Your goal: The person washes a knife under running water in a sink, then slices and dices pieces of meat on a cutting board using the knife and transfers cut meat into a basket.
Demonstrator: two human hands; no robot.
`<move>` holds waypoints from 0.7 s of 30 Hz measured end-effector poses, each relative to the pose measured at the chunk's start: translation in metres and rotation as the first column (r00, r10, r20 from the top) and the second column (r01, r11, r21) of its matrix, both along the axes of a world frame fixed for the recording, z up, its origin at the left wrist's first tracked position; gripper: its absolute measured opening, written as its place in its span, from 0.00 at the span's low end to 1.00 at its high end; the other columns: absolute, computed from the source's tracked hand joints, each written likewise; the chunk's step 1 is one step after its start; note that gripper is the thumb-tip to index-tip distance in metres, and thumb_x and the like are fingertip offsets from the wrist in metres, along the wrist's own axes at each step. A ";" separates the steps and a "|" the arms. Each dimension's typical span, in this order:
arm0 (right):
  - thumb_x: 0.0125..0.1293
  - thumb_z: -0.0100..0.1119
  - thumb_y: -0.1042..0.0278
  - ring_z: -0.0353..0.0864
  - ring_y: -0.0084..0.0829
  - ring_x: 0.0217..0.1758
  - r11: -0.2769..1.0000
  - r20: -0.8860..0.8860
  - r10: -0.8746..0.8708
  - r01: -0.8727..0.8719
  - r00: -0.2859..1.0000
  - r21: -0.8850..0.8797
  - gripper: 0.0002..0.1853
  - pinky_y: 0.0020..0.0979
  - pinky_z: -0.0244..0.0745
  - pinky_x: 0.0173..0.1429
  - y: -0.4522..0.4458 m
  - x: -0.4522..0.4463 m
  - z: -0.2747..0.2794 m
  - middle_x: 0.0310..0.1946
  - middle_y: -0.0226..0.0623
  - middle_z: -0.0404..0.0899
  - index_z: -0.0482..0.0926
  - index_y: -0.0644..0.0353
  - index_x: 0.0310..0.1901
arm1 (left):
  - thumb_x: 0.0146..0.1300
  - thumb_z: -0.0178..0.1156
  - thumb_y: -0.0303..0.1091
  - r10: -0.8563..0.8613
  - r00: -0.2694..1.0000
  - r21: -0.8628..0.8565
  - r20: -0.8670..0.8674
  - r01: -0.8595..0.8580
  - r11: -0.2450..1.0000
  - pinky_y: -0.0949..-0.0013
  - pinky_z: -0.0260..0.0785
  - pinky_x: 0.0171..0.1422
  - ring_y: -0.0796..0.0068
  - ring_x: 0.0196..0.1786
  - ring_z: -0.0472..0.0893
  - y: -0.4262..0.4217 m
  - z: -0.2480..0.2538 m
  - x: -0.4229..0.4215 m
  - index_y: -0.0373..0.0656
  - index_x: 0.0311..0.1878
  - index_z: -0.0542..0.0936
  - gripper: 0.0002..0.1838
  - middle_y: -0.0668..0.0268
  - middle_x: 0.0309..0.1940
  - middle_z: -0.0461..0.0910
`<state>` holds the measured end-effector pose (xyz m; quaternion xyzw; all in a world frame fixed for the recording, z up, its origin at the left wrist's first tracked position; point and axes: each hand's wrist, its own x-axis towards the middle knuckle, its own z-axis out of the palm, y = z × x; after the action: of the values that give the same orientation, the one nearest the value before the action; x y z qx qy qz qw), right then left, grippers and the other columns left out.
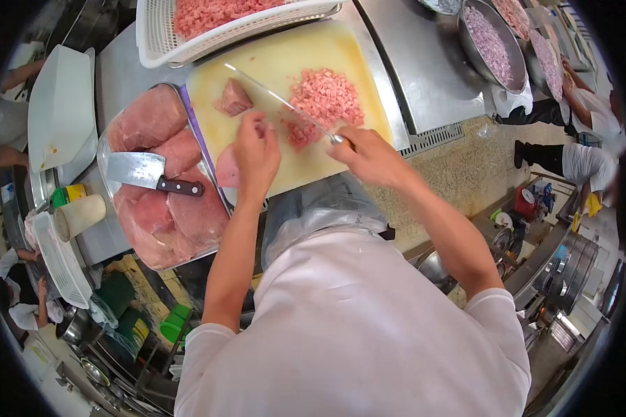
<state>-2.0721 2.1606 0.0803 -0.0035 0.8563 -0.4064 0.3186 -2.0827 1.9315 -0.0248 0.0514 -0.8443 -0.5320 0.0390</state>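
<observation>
My right hand [368, 156] is closed round the handle of a long thin knife [282, 99], whose blade points up and left over a yellowish cutting board [215, 69]. Beside the blade lies a heap of diced pink meat [329, 97]. With fingers curled in, my left hand [257, 153] is just below a small chunk of meat [236, 96]; whatever its fingers may hold is hidden. Another pink piece of meat [227, 167] sits at the board's left edge, partly behind my left wrist.
Left of the board, a tray of large meat pieces [153, 215] carries a cleaver [153, 174]. A white basket [240, 31] of diced meat stands behind the board. Metal bowls [490, 45] hold pinkish chopped food at the upper right. Other people stand at both sides.
</observation>
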 end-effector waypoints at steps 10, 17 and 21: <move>0.66 0.68 0.64 0.87 0.48 0.36 0.927 -0.571 0.329 -0.143 0.752 0.346 0.12 0.47 0.82 0.40 0.041 0.060 -0.042 0.33 0.41 0.85 0.78 0.59 0.46 | 0.73 0.61 0.50 -0.609 0.680 -0.496 -0.408 0.395 0.773 0.33 0.51 0.82 0.34 0.78 0.64 0.085 0.037 -0.027 0.39 0.75 0.71 0.34 0.44 0.73 0.70; 0.63 0.70 0.66 0.86 0.47 0.32 0.912 -0.587 0.247 0.020 0.771 0.409 0.13 0.45 0.80 0.37 0.127 0.119 -0.020 0.31 0.42 0.84 0.81 0.58 0.47 | 0.79 0.51 0.50 -0.427 0.897 -0.657 -0.116 0.253 0.710 0.31 0.42 0.86 0.35 0.86 0.52 0.051 -0.045 -0.094 0.38 0.83 0.62 0.37 0.43 0.84 0.57; 0.66 0.70 0.68 0.86 0.49 0.31 0.953 -0.517 -0.112 0.240 0.849 0.188 0.18 0.44 0.79 0.38 0.133 0.137 -0.018 0.31 0.46 0.85 0.79 0.61 0.55 | 0.81 0.48 0.50 -0.369 0.913 -0.560 -0.173 0.217 0.799 0.37 0.40 0.88 0.40 0.86 0.54 0.045 -0.071 -0.082 0.34 0.82 0.62 0.36 0.46 0.85 0.57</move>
<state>-1.9349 2.2939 0.0628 0.0097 0.9495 -0.3103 0.0450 -2.1649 1.9766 -0.0960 -0.1679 -0.9415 -0.2799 0.0844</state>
